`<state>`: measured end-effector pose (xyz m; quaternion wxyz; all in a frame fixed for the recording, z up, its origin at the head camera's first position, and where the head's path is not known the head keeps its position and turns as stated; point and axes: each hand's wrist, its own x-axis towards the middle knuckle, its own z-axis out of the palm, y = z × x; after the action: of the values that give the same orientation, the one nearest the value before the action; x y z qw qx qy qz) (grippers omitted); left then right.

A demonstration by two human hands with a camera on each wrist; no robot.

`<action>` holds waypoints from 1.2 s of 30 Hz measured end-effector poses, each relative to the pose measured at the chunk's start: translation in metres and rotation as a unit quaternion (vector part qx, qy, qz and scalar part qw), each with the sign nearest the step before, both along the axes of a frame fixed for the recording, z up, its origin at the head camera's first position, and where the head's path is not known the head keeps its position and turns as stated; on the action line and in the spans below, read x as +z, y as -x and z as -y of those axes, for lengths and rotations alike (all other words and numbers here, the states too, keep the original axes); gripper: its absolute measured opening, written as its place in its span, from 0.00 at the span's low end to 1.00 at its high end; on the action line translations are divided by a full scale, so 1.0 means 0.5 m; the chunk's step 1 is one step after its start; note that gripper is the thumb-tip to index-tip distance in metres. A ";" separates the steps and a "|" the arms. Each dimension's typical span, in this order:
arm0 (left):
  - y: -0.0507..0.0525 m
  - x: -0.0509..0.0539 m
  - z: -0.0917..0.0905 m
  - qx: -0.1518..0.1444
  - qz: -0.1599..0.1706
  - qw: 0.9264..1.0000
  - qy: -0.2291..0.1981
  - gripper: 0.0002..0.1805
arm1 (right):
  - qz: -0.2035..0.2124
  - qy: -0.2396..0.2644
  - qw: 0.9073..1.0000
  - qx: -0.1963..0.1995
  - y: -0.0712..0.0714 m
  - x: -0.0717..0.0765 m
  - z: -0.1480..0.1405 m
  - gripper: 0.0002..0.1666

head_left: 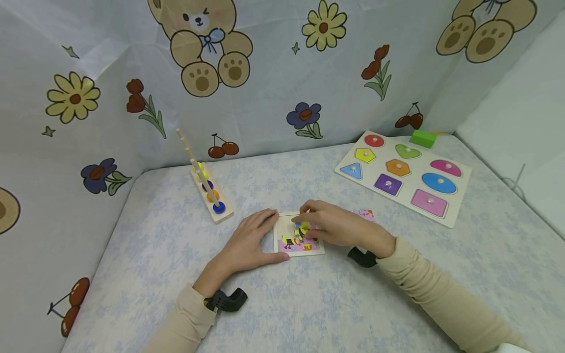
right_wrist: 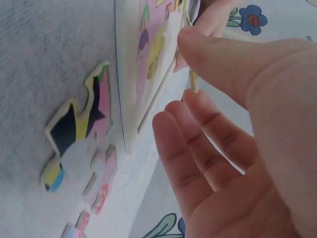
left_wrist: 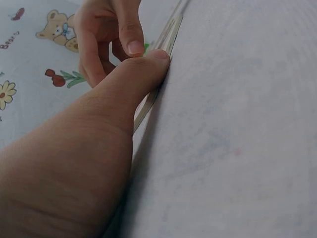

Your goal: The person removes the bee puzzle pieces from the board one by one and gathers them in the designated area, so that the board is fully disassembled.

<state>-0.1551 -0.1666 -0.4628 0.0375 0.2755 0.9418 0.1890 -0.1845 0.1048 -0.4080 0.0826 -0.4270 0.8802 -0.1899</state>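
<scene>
A small square wooden jigsaw tray (head_left: 306, 253) with a pink bee picture lies flat on the table. My left hand (head_left: 253, 242) rests along its left side, fingers extended at the upper corner and thumb (left_wrist: 156, 57) against the near edge. Over the tray, my right hand (head_left: 331, 223) pinches a thin jigsaw piece (right_wrist: 193, 82) between thumb and index finger. That piece is seen edge-on in the right wrist view, so its picture is mostly hidden. The other right fingers are spread loosely. Beside the tray lies a loose black, yellow and pink piece (right_wrist: 69, 129).
More loose jigsaw pieces (head_left: 366, 214) lie right of the tray, partly behind the right hand. A knobbed shape board (head_left: 410, 189) sits at the back right, with a green block (head_left: 423, 138) behind it. A wooden peg stand (head_left: 225, 215) with coloured beads stands back left.
</scene>
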 end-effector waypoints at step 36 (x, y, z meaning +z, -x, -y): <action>0.001 -0.005 0.001 -0.003 -0.005 1.000 -0.007 0.60 | 0.023 -0.020 0.998 -0.062 -0.033 0.016 -0.117 0.26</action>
<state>-0.1556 -0.1669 -0.4655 0.0317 0.2791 0.9398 0.1946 -0.1680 0.1632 -0.4001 0.0990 -0.3652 0.9067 -0.1866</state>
